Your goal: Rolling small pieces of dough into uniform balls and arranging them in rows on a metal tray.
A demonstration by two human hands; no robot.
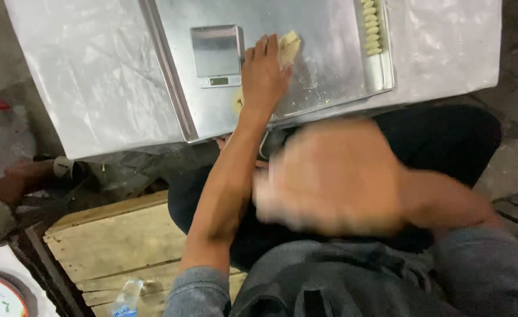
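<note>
My left hand (263, 73) lies palm down on a pale lump of dough (288, 48) on a metal tray (329, 64); more dough (237, 103) shows under the wrist. My right hand (329, 176) hovers close to the camera over my lap, blurred by motion, fingers spread with nothing seen in them. A small silver digital scale (215, 56) stands on the tray just left of my left hand. A row of several small shaped dough pieces (372, 28) lines the tray's far right side.
The tray rests on a low table covered with clear plastic sheeting (94, 70). A wooden pallet (118, 240) lies on the floor at left, with a plastic bottle (125, 298) near it. Another person's foot (18, 179) is at the left edge.
</note>
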